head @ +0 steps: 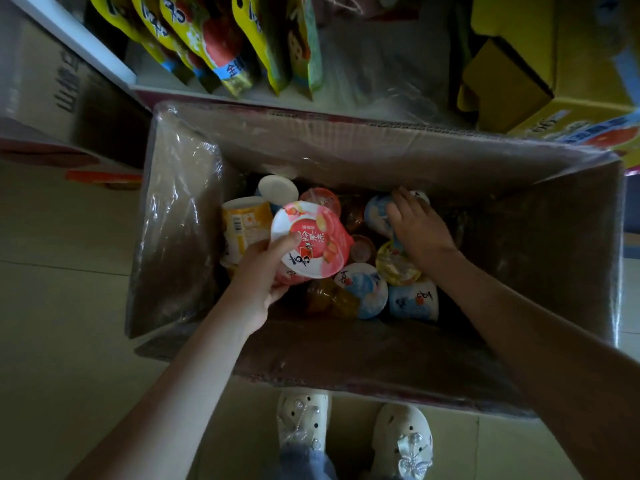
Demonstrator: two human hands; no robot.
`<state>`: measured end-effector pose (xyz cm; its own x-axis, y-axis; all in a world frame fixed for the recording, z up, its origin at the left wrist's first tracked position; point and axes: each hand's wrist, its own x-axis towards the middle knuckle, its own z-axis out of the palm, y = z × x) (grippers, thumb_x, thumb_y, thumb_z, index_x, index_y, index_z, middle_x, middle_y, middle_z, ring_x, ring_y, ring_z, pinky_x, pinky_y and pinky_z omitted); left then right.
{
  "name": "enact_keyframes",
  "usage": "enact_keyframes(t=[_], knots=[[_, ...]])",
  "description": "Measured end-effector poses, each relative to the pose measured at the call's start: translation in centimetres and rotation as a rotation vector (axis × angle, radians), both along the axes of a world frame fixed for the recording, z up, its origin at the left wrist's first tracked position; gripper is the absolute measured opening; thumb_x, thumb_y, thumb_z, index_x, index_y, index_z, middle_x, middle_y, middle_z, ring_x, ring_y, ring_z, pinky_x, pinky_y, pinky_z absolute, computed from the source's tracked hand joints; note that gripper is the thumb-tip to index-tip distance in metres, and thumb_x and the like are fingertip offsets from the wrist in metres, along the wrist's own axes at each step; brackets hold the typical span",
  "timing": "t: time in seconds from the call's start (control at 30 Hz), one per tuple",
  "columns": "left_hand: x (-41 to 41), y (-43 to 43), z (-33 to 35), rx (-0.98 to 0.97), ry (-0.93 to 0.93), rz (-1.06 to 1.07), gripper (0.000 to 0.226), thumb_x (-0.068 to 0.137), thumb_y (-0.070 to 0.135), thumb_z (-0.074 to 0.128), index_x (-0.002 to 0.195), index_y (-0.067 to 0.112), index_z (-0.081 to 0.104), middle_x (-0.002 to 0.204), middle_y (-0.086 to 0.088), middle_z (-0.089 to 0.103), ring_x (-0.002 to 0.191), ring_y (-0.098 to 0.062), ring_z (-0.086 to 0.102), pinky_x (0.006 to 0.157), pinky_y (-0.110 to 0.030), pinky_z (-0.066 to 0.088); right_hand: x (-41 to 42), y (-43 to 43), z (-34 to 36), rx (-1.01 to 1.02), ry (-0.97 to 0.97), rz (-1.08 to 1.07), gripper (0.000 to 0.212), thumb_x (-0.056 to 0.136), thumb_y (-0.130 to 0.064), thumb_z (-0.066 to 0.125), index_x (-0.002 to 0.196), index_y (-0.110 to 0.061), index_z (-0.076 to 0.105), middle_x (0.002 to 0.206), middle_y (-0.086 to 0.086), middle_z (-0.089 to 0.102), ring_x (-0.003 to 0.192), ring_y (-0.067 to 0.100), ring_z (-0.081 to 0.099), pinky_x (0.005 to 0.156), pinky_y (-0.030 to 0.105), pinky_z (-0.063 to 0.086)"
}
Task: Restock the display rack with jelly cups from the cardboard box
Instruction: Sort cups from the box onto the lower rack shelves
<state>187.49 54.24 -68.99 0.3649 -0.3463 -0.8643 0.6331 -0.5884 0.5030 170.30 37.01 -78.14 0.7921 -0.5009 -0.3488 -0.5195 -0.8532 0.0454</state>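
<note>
An open cardboard box (346,150) lined with clear plastic stands on the floor and holds several jelly cups. My left hand (258,271) grips a pink-lidded jelly cup (311,237), lifted a little above the pile, thumb on the lid. My right hand (417,225) reaches deep into the box and lies over a blue-and-white jelly cup (375,211) at the far side; whether its fingers close round the cup is hidden. More blue cups (363,289), a yellow-lidded cup (394,266) and a yellow cup (244,226) lie in the heap.
The white display rack (180,88) stands just behind the box with yellow snack pouches (221,39) hanging or leaning on it. A yellow carton (540,64) sits at the upper right, another cardboard box (59,88) at the left. My shoes (401,441) are at the box's near edge.
</note>
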Motion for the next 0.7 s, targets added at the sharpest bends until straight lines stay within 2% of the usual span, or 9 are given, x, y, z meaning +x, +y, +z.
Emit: enact_keyframes(t=[0.07,0.13,0.2,0.27,0.37,0.5,0.63,0.67,0.7], knots=[[0.0,0.1,0.0,0.018,0.027,0.083,0.017,0.085,0.031,0.067,0.093,0.032,0.052,0.105,0.003,0.060,0.106,-0.020,0.054,0.101,-0.044,0.042,0.0,-0.1,0.0,-0.071,-0.076,0.086,0.048,0.051,-0.003,0.082,0.093,0.001,0.057,0.088,0.021,0.066,0.084,0.033,0.067,0.067,0.036,0.056],[0.0,0.3,0.2,0.036,0.059,0.164,0.020,0.083,0.028,0.069,0.095,0.030,0.052,0.107,-0.001,0.060,0.106,-0.022,0.055,0.096,-0.043,0.045,0.0,-0.6,0.8,-0.089,-0.133,0.198,0.040,0.050,-0.003,0.072,0.086,-0.001,0.055,0.073,0.015,0.064,0.066,0.030,0.064,0.059,0.030,0.052],[0.2,0.6,0.6,0.048,0.173,0.273,0.035,0.080,0.029,0.071,0.110,0.026,0.054,0.114,-0.008,0.060,0.109,-0.027,0.055,0.091,-0.046,0.047,0.2,-1.2,2.0,-0.060,-0.180,0.329,0.037,0.046,-0.004,0.068,0.083,-0.001,0.062,0.071,0.013,0.064,0.062,0.028,0.063,0.059,0.027,0.051],[0.5,0.7,1.0,0.030,0.302,0.395,0.055,0.075,0.031,0.075,0.124,0.022,0.052,0.119,-0.011,0.060,0.110,-0.032,0.057,0.083,-0.049,0.052,0.3,-1.6,2.5,-0.007,-0.169,0.415,0.041,0.041,0.000,0.077,0.081,-0.005,0.069,0.071,0.010,0.065,0.064,0.026,0.064,0.062,0.026,0.052],[0.6,-0.1,2.0,-0.025,0.365,0.414,0.062,0.072,0.030,0.076,0.128,0.021,0.051,0.120,-0.013,0.061,0.107,-0.034,0.059,0.073,-0.048,0.055,0.0,-1.6,3.1,0.054,-0.166,0.415,0.042,0.038,-0.002,0.086,0.076,-0.007,0.070,0.071,0.008,0.065,0.066,0.026,0.064,0.064,0.026,0.051],[0.4,-0.7,3.5,-0.055,0.351,0.438,0.054,0.078,0.036,0.070,0.126,0.019,0.052,0.118,-0.014,0.058,0.104,-0.033,0.057,0.089,-0.051,0.050,-1.2,-1.3,5.2,-0.003,-0.274,0.263,0.037,0.049,0.008,0.078,0.083,0.000,0.066,0.080,0.018,0.062,0.073,0.034,0.062,0.068,0.035,0.045],[-0.1,0.1,6.0,-0.077,0.298,0.491,0.045,0.080,0.026,0.070,0.120,0.012,0.054,0.119,-0.015,0.055,0.107,-0.031,0.056,0.083,-0.047,0.053,-2.7,0.9,10.3,0.132,-0.643,-0.115,0.029,0.063,0.016,0.049,0.086,0.006,0.064,0.083,0.023,0.057,0.078,0.040,0.059,0.071,0.040,0.047],[-0.5,0.5,6.7,-0.094,0.303,0.506,0.042,0.080,0.024,0.069,0.117,0.011,0.055,0.120,-0.016,0.055,0.109,-0.031,0.055,0.084,-0.047,0.053,-2.9,1.7,11.9,0.214,-0.729,-0.234,0.032,0.063,0.019,0.047,0.086,0.007,0.064,0.085,0.024,0.055,0.081,0.037,0.059,0.074,0.037,0.050],[-1.0,0.9,7.6,-0.113,0.319,0.515,0.040,0.081,0.024,0.068,0.116,0.011,0.055,0.121,-0.016,0.055,0.111,-0.032,0.055,0.087,-0.048,0.052,-3.2,2.6,13.7,0.301,-0.798,-0.351,0.032,0.066,0.022,0.046,0.087,0.007,0.064,0.087,0.023,0.053,0.084,0.028,0.058,0.079,0.024,0.051]])
